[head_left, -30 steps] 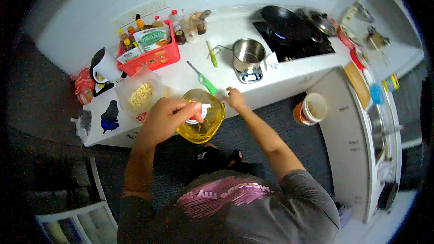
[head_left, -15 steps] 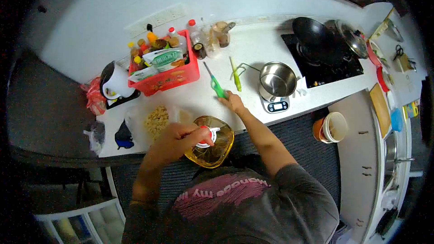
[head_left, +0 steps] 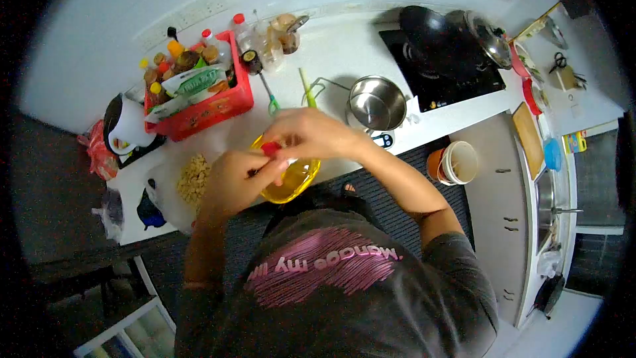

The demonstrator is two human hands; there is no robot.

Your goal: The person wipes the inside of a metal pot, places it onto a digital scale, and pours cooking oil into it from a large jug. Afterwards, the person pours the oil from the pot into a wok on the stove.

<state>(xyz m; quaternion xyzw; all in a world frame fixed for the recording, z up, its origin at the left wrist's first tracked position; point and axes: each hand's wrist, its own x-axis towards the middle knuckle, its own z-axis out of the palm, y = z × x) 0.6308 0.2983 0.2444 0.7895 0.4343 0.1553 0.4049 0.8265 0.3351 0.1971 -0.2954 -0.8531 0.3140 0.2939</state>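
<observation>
A large yellow oil bottle (head_left: 289, 184) stands at the counter's front edge, with both hands over its top. My left hand (head_left: 242, 179) is closed at the red cap (head_left: 270, 148). From the right, my right hand (head_left: 308, 134) reaches over to the same cap, its fingers pressed together there and partly covering it. A green lighter (head_left: 273, 105) lies just beyond my right hand, its handle partly hidden. Left of the bottle sits a clear bag of pale chopped pieces (head_left: 193, 180).
A red basket (head_left: 209, 107) of bottles and packets stands at the back left. Toward the right are a green stalk (head_left: 307, 89), a steel pot (head_left: 377, 103) by a scale (head_left: 383, 140), and a black wok (head_left: 424, 25) on the stove. A bucket (head_left: 460, 162) is below the counter.
My right hand has left the green lighter and come left to the bottle's cap, beside my left hand. The camera view has shifted.
</observation>
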